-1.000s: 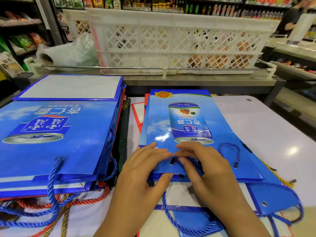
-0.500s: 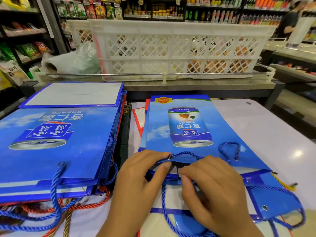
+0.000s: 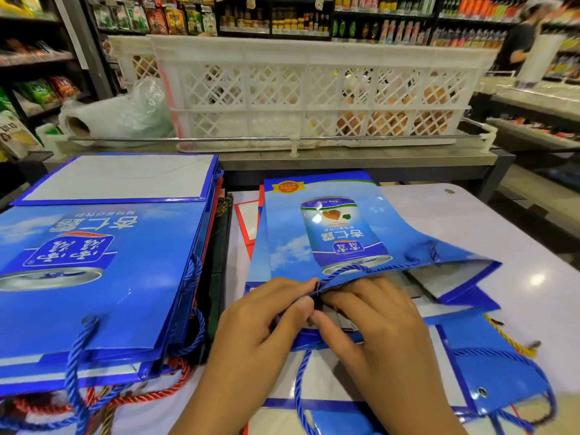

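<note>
The white table fills the lower view, and every place here is given from it. Beyond its far edge, on a grey counter, stands a long white lattice crate. A crumpled clear plastic bag lies off the table's far left corner.

A stack of flat bags covers the table's left side, with blue and red rope handles spilling over the near edge. The blue bag, printed with a drink can, lies near the table's middle on top of other flat bags. Its mouth faces the near edge, and its upper wall is lifted so that the white inside shows on the right.

The left hand comes in over the table's near edge. Its thumb and forefinger are closed in a pinch on the rim of the bag's mouth. The right hand sits just beside it, thumb tips nearly touching. Its fingers are curled and tucked under the lifted wall at that same rim, so what lies between the fingertips is hidden.

A blue rope handle arches over the printed can from that pinched spot. A yellow cord lies toward the table's right edge.
</note>
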The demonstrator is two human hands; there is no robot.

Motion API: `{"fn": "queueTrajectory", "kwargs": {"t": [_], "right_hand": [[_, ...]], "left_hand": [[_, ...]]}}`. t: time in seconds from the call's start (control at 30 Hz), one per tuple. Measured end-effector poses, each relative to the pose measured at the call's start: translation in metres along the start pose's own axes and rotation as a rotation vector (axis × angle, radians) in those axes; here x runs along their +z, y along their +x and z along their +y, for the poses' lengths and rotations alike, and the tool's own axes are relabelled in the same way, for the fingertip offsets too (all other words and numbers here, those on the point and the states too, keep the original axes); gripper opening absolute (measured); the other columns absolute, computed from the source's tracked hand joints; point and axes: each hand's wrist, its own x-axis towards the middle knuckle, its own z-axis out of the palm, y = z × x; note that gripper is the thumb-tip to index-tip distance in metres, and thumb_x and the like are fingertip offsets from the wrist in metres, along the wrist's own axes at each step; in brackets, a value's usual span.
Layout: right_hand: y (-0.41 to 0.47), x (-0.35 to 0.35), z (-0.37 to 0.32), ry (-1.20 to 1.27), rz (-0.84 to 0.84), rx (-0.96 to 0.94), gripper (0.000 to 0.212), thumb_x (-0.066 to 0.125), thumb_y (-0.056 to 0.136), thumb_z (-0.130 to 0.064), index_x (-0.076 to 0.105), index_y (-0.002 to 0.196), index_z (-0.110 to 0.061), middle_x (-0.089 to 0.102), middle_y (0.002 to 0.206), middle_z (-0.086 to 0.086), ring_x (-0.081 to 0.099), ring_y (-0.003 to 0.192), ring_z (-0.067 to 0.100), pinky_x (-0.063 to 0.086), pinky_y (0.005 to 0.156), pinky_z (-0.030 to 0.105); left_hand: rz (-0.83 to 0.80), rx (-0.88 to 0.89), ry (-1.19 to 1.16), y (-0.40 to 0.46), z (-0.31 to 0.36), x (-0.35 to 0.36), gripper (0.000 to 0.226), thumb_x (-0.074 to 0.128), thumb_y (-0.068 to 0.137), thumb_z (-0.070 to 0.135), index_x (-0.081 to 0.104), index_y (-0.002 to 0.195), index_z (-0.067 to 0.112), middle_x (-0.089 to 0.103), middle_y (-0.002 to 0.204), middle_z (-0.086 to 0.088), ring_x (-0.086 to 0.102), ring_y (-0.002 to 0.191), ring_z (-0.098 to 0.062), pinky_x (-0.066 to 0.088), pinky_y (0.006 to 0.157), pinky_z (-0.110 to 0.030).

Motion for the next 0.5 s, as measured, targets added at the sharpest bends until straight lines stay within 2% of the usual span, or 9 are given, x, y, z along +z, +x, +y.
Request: {"fn": "queueTrajectory", "kwargs": {"t": [0.17,0.33,0.5], "right_hand": [[-0.0007,-0.0009,-0.0005,0.023,-0.047,0.019,0.026,0.049,0.09,-0.04,0.071,0.092,-0.025,0.068,0.097,-0.011,0.059,0.09,0.012,0.042,0.077,0.023],[-0.0013,0.0,-0.001,0.018,-0.033,0.03,0.024,0.049,0.088,-0.034,0.07,0.091,-0.023,0.068,0.096,-0.009,0.057,0.089,0.012,0.041,0.077,0.022],[0.0006,-0.0008,-0.0025,0.001,-0.047,0.056,0.018,0.048,0.084,-0.031,0.062,0.082,-0.021,0.062,0.083,-0.009,0.048,0.081,0.006,0.028,0.073,0.012]], "left_hand": [[-0.01,-0.013,-0.011,-0.002,-0.0036,0.0011,0.037,0.045,0.088,0.051,0.067,0.114,0.036,0.067,0.106,0.019,0.063,0.103,-0.006,0.05,0.085,-0.023],[-0.001,-0.01,0.003,-0.0022,-0.0037,0.0029,0.038,0.046,0.088,0.051,0.068,0.114,0.035,0.068,0.103,0.019,0.064,0.098,-0.008,0.051,0.078,-0.025],[0.017,-0.008,0.022,-0.0023,-0.0041,0.0038,0.035,0.047,0.088,0.05,0.069,0.111,0.035,0.069,0.099,0.019,0.065,0.095,-0.007,0.051,0.077,-0.025]]}}
